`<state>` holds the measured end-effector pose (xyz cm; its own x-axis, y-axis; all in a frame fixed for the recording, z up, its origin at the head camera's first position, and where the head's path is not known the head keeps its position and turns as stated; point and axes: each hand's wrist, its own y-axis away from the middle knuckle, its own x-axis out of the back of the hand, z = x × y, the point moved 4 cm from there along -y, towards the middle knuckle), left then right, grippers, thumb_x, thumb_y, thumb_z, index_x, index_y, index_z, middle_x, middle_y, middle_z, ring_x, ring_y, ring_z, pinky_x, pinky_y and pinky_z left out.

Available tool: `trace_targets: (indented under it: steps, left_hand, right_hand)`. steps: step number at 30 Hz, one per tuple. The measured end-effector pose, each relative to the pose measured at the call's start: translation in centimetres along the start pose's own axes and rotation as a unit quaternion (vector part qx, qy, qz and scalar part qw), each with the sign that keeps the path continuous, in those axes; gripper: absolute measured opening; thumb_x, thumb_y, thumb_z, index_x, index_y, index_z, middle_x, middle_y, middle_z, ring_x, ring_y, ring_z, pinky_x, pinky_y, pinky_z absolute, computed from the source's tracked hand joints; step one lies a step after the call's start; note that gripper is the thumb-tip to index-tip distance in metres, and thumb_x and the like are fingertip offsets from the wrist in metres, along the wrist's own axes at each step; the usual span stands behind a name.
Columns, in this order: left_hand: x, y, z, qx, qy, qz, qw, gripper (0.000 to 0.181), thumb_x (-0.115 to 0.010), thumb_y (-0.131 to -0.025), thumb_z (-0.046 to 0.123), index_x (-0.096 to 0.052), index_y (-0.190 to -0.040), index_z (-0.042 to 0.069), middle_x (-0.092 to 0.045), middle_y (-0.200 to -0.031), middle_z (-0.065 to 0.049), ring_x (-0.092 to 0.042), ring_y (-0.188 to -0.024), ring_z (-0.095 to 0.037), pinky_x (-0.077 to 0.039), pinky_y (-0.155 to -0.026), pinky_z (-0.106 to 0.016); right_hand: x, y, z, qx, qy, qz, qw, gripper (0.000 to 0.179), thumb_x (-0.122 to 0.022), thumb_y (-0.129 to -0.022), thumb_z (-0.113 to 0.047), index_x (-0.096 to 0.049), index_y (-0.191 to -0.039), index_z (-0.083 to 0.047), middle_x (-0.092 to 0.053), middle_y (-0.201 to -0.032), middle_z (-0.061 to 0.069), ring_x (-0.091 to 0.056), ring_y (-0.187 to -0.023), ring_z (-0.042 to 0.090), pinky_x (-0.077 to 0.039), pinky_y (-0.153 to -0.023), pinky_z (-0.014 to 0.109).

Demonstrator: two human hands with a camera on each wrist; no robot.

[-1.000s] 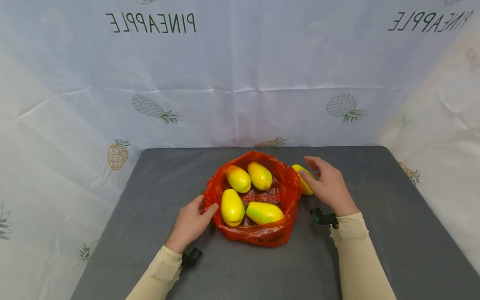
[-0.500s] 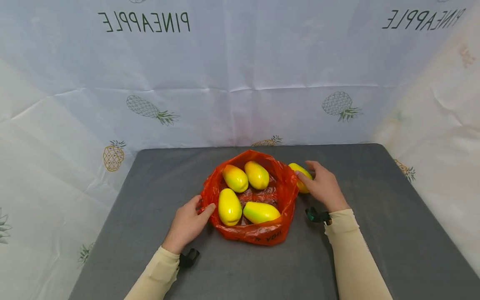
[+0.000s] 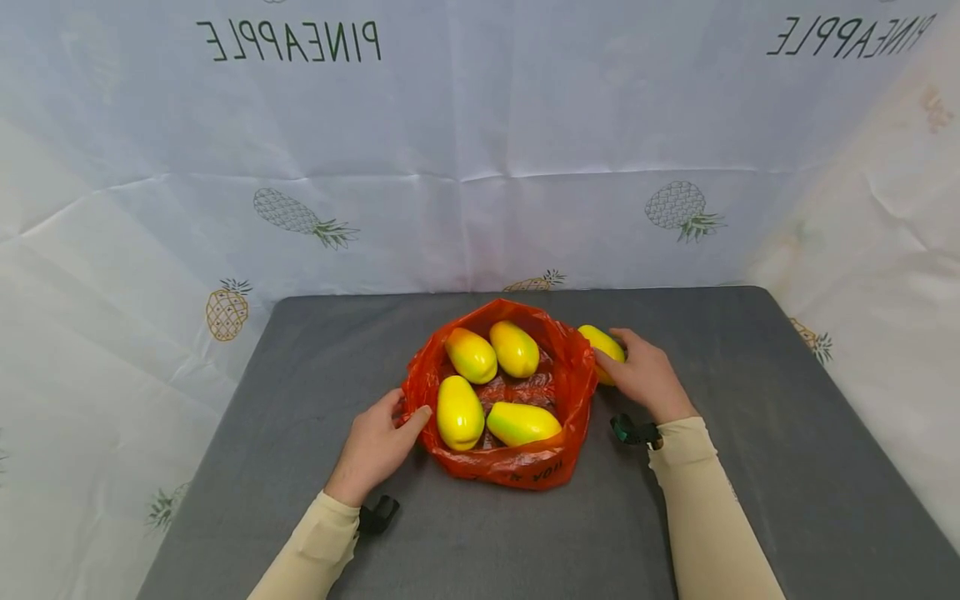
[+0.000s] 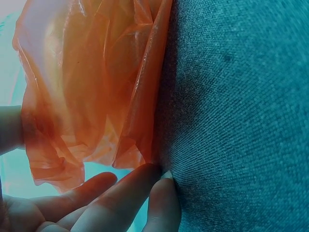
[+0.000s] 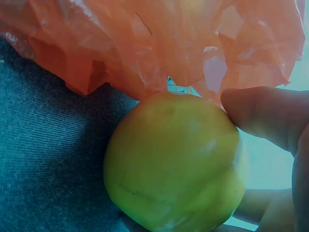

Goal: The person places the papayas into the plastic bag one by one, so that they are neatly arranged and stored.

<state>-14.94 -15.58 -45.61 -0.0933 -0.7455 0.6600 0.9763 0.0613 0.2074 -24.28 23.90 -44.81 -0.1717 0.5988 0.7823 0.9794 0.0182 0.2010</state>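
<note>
A red plastic bag (image 3: 495,471) stands wide open mid-table, with several yellow mangoes (image 3: 460,412) lying inside. My left hand (image 3: 372,454) holds the bag's left side, its thumb over the rim and fingers outside; in the left wrist view the fingertips (image 4: 164,193) are low by the bag's base. Just outside the bag's right wall, my right hand (image 3: 648,375) grips another mango (image 5: 174,164). In the right wrist view the thumb (image 5: 251,108) presses one side of this fruit, and other fingers wrap behind it, partly hidden.
A dark grey table (image 3: 480,550) carries everything. Behind it hangs a pale curtain (image 3: 480,108) printed with pineapples, and more of the fabric closes in both sides. Dark straps (image 3: 378,515) with wrist cameras sit at both wrists.
My right hand has lowered and closed its fingers round the mango outside the bag. The left hand keeps its place on the bag, and the whole view has shifted slightly.
</note>
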Motion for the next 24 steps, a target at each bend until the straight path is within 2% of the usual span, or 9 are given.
trace_targets:
  steps: [9,24]
  left_hand:
    - [-0.05,-0.08,-0.07,0.001,0.002,0.001,1.0,0.054,-0.067,-0.104,0.046,-0.061,-0.146,0.012,-0.07,-0.145,-0.014,-0.073,-0.11,-0.027,-0.064,-0.093,-0.046]
    - [0.11,-0.05,0.08,0.003,-0.005,-0.001,1.0,0.054,-0.067,-0.103,0.046,-0.062,-0.146,0.012,-0.071,-0.145,-0.014,-0.073,-0.116,-0.03,-0.063,-0.096,-0.05]
  right_hand:
    - [0.04,-0.04,0.03,0.004,0.005,-0.002,1.0,0.08,-0.056,-0.107,-0.056,-0.041,-0.162,0.001,-0.054,-0.157,0.029,-0.06,-0.129,0.045,-0.052,-0.113,0.063]
    - [0.12,0.05,0.02,0.0,-0.001,-0.005,1.0,0.079,-0.056,-0.107,-0.056,-0.043,-0.161,0.0,-0.055,-0.156,0.029,-0.059,-0.126,0.044,-0.053,-0.111,0.063]
